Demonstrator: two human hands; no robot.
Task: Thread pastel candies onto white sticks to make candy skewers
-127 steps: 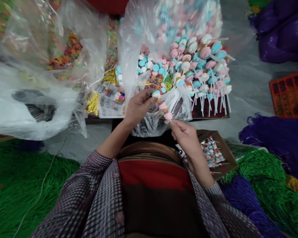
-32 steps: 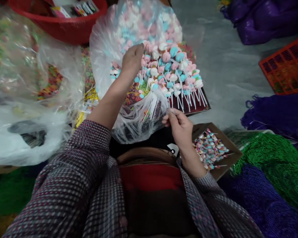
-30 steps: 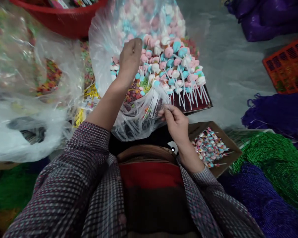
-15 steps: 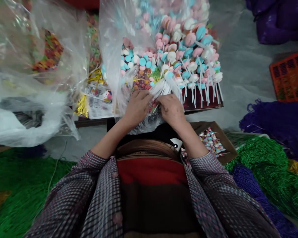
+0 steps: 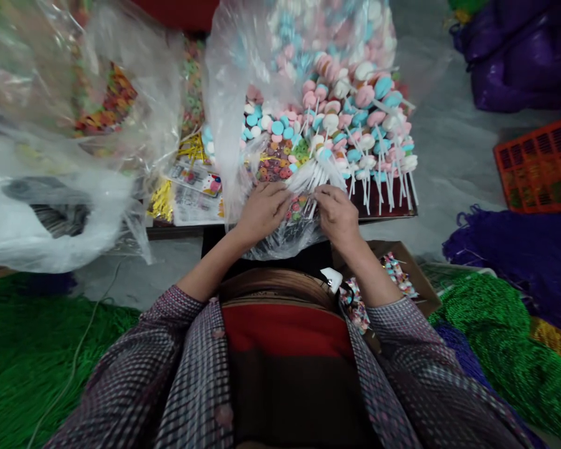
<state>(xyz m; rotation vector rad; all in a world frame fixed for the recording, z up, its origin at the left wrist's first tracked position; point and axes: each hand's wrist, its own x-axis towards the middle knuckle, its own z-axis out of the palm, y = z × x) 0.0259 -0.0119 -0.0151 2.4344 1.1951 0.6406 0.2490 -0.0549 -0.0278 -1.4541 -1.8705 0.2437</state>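
Note:
My left hand (image 5: pixel 265 211) lies over the near edge of a clear plastic bag (image 5: pixel 280 240), its fingers curled on the crinkled film. Close on its right, my right hand (image 5: pixel 338 215) is closed, thumb and forefinger pinched at the lower ends of a bundle of white sticks (image 5: pixel 318 171). Between the hands, ring-shaped candies (image 5: pixel 295 209) in red and green show in the bag. Beyond the sticks lies a heap of candy skewers (image 5: pixel 364 118) with pink, blue and white discs, their sticks pointing toward me. Loose candy discs (image 5: pixel 277 128) lie left of them.
Gold twist ties (image 5: pixel 163 201) and printed labels (image 5: pixel 194 178) lie on the table left of the bag. Large clear bags (image 5: pixel 144 93) cover the far left. By my right forearm stands a cardboard box (image 5: pixel 423 290) of wrapped candies. An orange crate (image 5: pixel 537 165) and netting (image 5: pixel 486 318) are right.
My right hand has shifted slightly right, away from my left hand, and the gap between them is wider. The whole view has shifted a little. Both hands stay at the bag and sticks.

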